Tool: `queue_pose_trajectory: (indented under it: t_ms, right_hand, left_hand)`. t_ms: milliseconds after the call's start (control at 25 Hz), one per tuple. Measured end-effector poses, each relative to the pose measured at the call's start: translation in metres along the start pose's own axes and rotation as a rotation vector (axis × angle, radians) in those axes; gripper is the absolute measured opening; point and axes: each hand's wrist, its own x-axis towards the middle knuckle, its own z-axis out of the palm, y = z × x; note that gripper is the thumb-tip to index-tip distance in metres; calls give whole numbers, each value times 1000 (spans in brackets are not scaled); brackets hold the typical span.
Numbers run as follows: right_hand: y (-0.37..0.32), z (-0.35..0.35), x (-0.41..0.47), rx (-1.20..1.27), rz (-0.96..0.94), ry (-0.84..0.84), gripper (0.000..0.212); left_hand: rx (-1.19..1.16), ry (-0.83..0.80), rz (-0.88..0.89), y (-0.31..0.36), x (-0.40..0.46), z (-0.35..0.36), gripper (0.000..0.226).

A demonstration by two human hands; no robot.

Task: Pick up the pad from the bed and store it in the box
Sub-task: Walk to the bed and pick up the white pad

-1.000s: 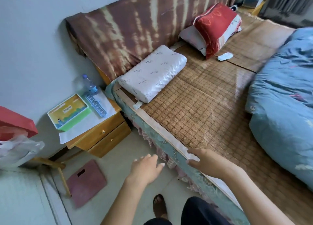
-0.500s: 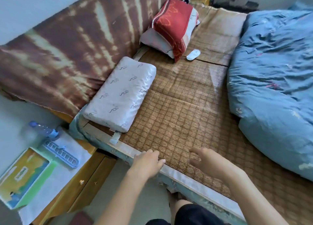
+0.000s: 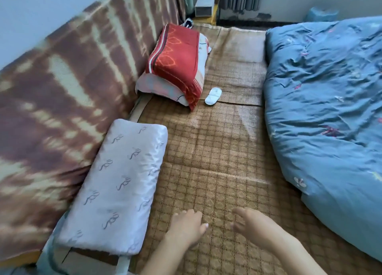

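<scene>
Hands reach low over the woven mat of the bed, the left hand and right hand both loosely spread and holding nothing, while the small white pad lies well ahead beside the red-covered pillow.
</scene>
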Motion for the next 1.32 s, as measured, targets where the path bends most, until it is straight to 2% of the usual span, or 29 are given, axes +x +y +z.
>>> queue_pose_trajectory:
  t_ms: [320,480,640,720,840,1040,1160,1320]
  right_hand:
    - [38,-22,246,40,91,162,48]
    - [86,-29,389,-87,92,305,55]
    - [144,-40,506,-283,85,499,65]
    - [161,-56,551,-348,76,566,64]
    - [167,-99,618,-366,-18,559,64]
    - [142,-189,709,-315,-108,517,75]
    - [131,-203,729,-349,-172,462,78]
    - [130,-198,737,-297,-121,394,68]
  left_hand:
    - [111,122,130,-47,290,-65,44]
    - [139,332,179,-53,467,-83,62]
    - [138,658,180,-65,598,-84,71]
    - [110,779,207,-74,620,-70,70]
    - [40,784,279,-78,633,-55,75]
    - [73,782,255,-76,633,-66,80]
    - [91,776,242,-76,629,-66,78]
    - [88,777,225,-78,631,-65,77]
